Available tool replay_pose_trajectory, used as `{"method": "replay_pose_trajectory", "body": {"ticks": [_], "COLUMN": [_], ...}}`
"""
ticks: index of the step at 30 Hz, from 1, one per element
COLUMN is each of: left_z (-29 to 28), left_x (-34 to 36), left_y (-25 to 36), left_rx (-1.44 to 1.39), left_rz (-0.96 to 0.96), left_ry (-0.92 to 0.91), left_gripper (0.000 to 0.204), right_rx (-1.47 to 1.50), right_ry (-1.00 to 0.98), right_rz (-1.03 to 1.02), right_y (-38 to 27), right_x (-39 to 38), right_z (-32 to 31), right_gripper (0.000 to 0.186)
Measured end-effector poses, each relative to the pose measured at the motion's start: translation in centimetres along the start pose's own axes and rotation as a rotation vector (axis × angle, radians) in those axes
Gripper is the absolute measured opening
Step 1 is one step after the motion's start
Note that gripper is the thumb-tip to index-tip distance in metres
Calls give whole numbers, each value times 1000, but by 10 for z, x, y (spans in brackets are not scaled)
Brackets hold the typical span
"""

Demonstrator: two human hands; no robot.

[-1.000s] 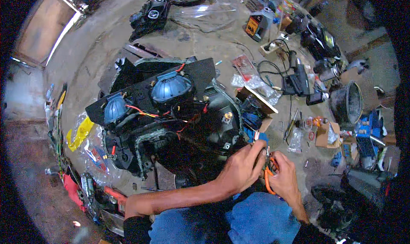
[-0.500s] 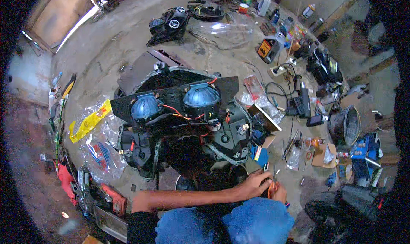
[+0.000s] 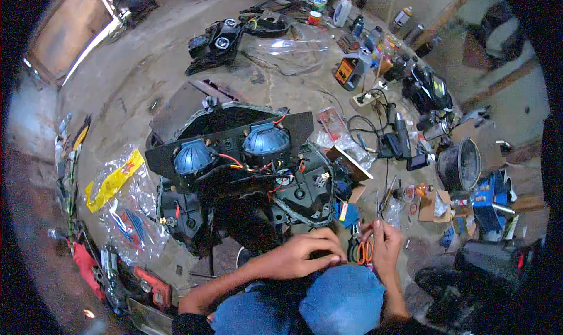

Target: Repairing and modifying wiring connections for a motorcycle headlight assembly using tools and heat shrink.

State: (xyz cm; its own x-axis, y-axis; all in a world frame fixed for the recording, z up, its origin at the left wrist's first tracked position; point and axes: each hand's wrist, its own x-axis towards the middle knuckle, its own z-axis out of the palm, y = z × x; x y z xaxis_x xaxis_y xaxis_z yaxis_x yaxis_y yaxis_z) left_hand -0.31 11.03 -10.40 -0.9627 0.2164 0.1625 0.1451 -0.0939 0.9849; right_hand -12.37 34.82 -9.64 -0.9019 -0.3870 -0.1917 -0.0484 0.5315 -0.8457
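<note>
A black headlamp assembly [image 3: 305, 191] with two blue dome-shaped lamp housings [image 3: 267, 140] and red wires lies in front of me. My left hand [image 3: 311, 252] is near its lower right edge, above my knee. Its fingers are curled, thumb and fingertips close together, and what they hold, if anything, is hidden. To the right, my right hand [image 3: 386, 241] is raised with thumb and finger pinched; anything between them is too small to make out. Orange loop handles [image 3: 365, 252], apparently of scissors, show beside the right hand, between the two hands.
Left of the assembly lies a clear plastic bag [image 3: 143, 223] with a yellow strip [image 3: 114, 179]. On the right are a heat-gun-like black tool [image 3: 399, 138], a cardboard box [image 3: 434, 206], a round metal container [image 3: 460, 164] and a blue box [image 3: 489, 203]. Bottles [image 3: 343, 11] stand far back.
My hands have moved apart, the left one leftward, the right one up. The orange handles, earlier at my right hand's fingers, now show beside it. The whole view has shifted slightly.
</note>
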Motion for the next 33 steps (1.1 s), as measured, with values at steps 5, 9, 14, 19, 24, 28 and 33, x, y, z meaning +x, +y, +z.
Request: {"method": "replay_pose_trajectory", "body": {"ticks": [5, 9, 14, 19, 24, 28, 33], "left_z": [-31, -24, -14, -15, -18, -24, -100], "left_x": [-34, -41, -43, -38, -46, -71, -109], "left_y": [80, 85, 71, 70, 63, 75, 121], "left_rx": [145, 64, -321, -253, -172, 173, 858], "left_rz": [-133, -169, -139, -182, -197, 146, 122], "left_ry": [383, 501, 737, 746, 794, 1093, 1671], "left_gripper": [19, 29, 46, 36, 29, 20, 20], "right_rx": [130, 182, 225, 254, 367, 446, 471], "right_ry": [-505, -615, -602, -568, -463, -298, -244], "right_rz": [-539, -641, -647, -651, -563, -399, -367], "right_y": [-114, -124, -126, -114, -117, -118, -117], "right_x": [20, 37, 37, 39, 40, 44, 58], "right_z": [27, 49, 58, 62, 69, 54, 46], "right_gripper": [36, 45, 37, 23, 18, 20, 15]}}
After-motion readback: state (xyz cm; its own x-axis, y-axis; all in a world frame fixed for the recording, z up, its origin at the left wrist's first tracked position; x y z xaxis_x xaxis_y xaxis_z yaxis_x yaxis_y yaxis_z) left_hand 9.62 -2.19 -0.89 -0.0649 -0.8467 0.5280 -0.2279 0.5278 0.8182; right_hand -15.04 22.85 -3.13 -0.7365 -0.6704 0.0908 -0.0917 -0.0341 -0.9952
